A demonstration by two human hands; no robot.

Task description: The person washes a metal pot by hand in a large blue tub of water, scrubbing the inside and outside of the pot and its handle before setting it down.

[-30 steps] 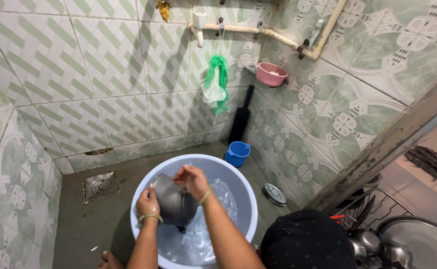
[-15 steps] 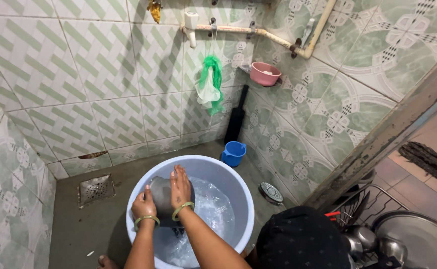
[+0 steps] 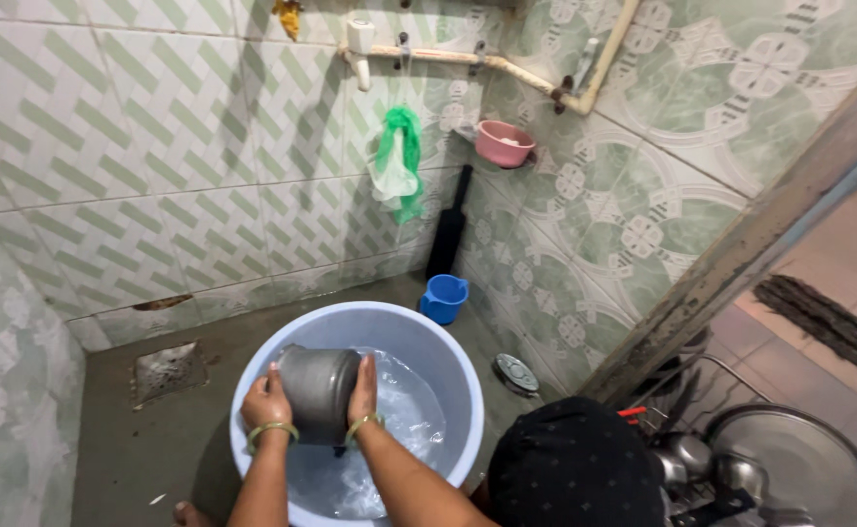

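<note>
Both forearms reach down and forward from the bottom of the view into a large pale blue round plastic basin (image 3: 448,342) that stands on the grey wet floor (image 3: 155,439). The left hand (image 3: 265,402) grips the left side of a dull grey metal pot (image 3: 317,390), fingers curled around its wall, a green bangle at the wrist. The right hand (image 3: 362,390) presses flat against the pot's right side, palm on the metal, also with a green bangle. The pot is clamped between the two hands, tilted on its side just above the clear water in the basin.

The basin sits near the corner where the two green-patterned tiled walls meet. To its left lies open floor with a square metal drain grate (image 3: 165,369); a bare foot shows at the bottom edge. Behind the basin, near the corner, stands a small blue plastic mug (image 3: 443,298), and beside it a black long-handled brush (image 3: 448,229) leans on the wall. A round metal lid-like disc (image 3: 516,373) lies on the floor just right of the basin.

Higher up, a green and white plastic bag (image 3: 396,166) hangs under a cream pipe with a tap (image 3: 428,54), and a pink plastic bowl (image 3: 504,142) sits on the wall. At the right, past a worn wooden door frame (image 3: 741,254), a wire rack holds steel utensils (image 3: 760,468).
</note>
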